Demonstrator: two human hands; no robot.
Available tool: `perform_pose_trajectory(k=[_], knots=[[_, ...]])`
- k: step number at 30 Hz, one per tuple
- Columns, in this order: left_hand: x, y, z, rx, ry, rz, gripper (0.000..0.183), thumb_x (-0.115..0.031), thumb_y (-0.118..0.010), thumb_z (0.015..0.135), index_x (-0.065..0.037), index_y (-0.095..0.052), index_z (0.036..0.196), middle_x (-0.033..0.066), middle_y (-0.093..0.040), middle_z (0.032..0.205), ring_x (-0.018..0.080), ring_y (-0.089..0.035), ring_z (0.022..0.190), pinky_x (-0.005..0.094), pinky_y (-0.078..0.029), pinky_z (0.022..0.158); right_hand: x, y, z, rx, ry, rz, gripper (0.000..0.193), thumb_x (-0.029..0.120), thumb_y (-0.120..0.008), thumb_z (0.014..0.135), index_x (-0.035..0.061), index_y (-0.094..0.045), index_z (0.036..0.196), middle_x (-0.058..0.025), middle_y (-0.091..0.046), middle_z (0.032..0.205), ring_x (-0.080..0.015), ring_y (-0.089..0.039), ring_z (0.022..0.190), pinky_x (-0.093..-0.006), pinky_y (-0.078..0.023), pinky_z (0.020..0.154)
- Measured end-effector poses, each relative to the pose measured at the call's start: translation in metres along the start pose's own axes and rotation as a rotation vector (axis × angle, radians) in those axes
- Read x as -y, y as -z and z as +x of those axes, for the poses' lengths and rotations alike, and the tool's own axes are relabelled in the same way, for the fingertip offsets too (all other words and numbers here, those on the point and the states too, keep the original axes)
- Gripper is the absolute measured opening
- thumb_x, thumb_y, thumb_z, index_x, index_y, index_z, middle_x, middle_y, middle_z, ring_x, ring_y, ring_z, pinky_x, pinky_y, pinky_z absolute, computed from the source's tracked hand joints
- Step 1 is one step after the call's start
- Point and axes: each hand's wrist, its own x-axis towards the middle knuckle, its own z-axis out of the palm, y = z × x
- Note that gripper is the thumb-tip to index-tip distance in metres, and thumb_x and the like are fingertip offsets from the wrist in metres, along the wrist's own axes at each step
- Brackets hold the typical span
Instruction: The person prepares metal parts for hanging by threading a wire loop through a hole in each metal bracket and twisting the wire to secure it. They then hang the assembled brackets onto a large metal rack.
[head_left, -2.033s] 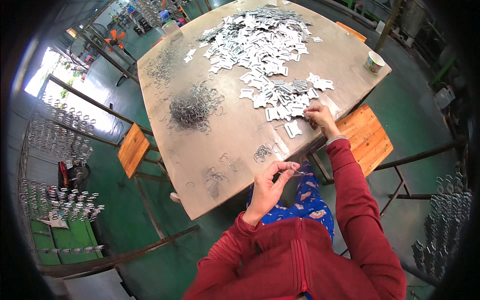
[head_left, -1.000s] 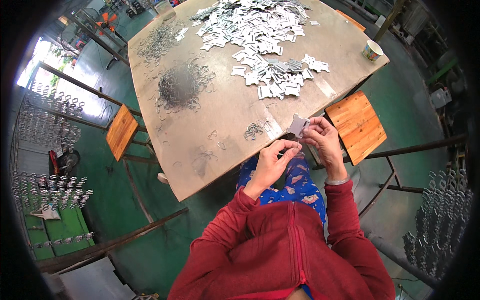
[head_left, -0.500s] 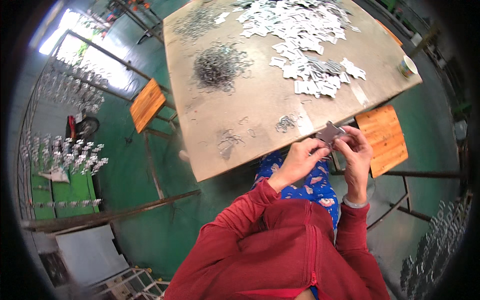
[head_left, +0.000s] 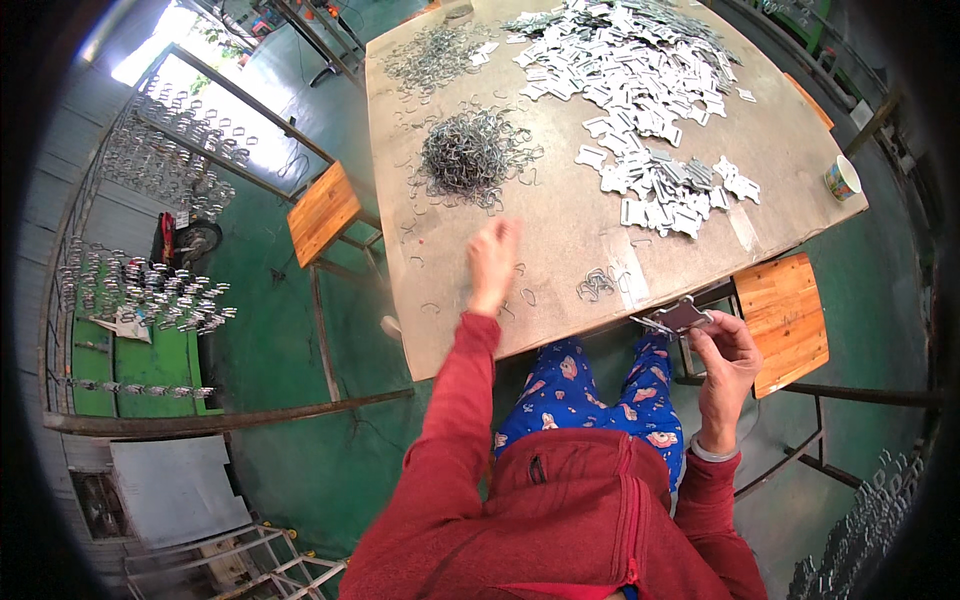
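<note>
Near the table's front edge, my right hand (head_left: 730, 365) pinches a small flat grey metal plate (head_left: 684, 315) with notched edges between thumb and fingers. Some thin metal part, perhaps a wire loop, sticks out at the plate's left side. My left hand (head_left: 494, 262) is over the left part of the table, smeared by motion, so its fingers are unclear. Just beyond it lies a dense heap of bent wire loops (head_left: 465, 158). A smaller cluster of wire loops (head_left: 597, 285) rests between my hands near the front edge, and a few single ones lie about the left hand.
A wide pile of pale metal plates (head_left: 640, 90) covers the table's far right. More loose wire loops (head_left: 430, 60) spread at the far left. A paper cup (head_left: 842, 179) stands at the right corner. Wooden stools (head_left: 322, 208) flank the table; racks of hanging metal parts (head_left: 150, 290) stand left.
My left hand has let go of the plate and moved left and away over the table. The right hand still holds the plate, slightly lower in view. The camera view has shifted a little.
</note>
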Motion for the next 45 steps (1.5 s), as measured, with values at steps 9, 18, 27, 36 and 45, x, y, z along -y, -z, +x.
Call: perform_pose_trajectory(k=[9,18,27,36,45], knots=[[0.051,-0.010,0.057,-0.036,-0.187,0.484,0.018,-0.018,-0.061,0.079,-0.002,-0.064,0.084,0.0183,-0.063,0.081,0.0350,-0.060,0.080,0.0436,-0.046,0.070,0.004,0.008,-0.003,-0.025,-0.030,-0.038,0.021,-0.008,-0.064,0.075,-0.0020,-0.062,0.095,-0.0036,-0.064,0.083,-0.0083,-0.059,0.076,-0.0205,-0.047,0.070],[0.012,-0.002,0.008,-0.051,-0.368,0.224,0.016,-0.011,-0.053,0.086,0.000,-0.058,0.095,0.0177,-0.060,0.083,0.0285,-0.060,0.079,0.0408,-0.046,0.069,0.001,0.012,-0.009,0.011,-0.074,0.001,0.022,-0.006,-0.065,0.074,-0.0027,-0.062,0.095,-0.0055,-0.066,0.084,-0.0090,-0.061,0.076,-0.0210,-0.048,0.070],[-0.136,-0.002,-0.107,0.822,0.074,-0.943,0.016,-0.013,-0.061,0.086,-0.001,-0.062,0.096,0.0028,-0.062,0.087,0.0078,-0.056,0.077,0.0230,-0.047,0.074,-0.014,0.013,-0.020,0.014,-0.137,0.072,0.020,-0.007,-0.065,0.076,-0.0034,-0.061,0.095,-0.0063,-0.066,0.085,-0.0097,-0.062,0.076,-0.0217,-0.050,0.071],[-0.132,-0.019,-0.106,0.848,0.112,-1.007,0.017,-0.016,-0.062,0.086,-0.002,-0.062,0.096,0.0000,-0.061,0.089,0.0065,-0.055,0.081,0.0212,-0.044,0.077,-0.014,0.013,-0.022,0.000,-0.142,0.104,0.020,-0.006,-0.064,0.076,-0.0036,-0.060,0.096,-0.0067,-0.065,0.086,-0.0106,-0.062,0.078,-0.0219,-0.050,0.072],[-0.154,-0.023,-0.133,0.577,-0.090,-0.934,0.016,-0.015,-0.056,0.090,-0.001,-0.053,0.096,0.0065,-0.061,0.093,0.0100,-0.055,0.088,0.0248,-0.044,0.082,-0.021,0.016,-0.019,-0.026,0.128,-0.154,0.014,-0.004,-0.066,0.074,0.0000,-0.065,0.087,-0.0006,-0.062,0.077,-0.0053,-0.052,0.068,-0.0200,-0.043,0.062]])
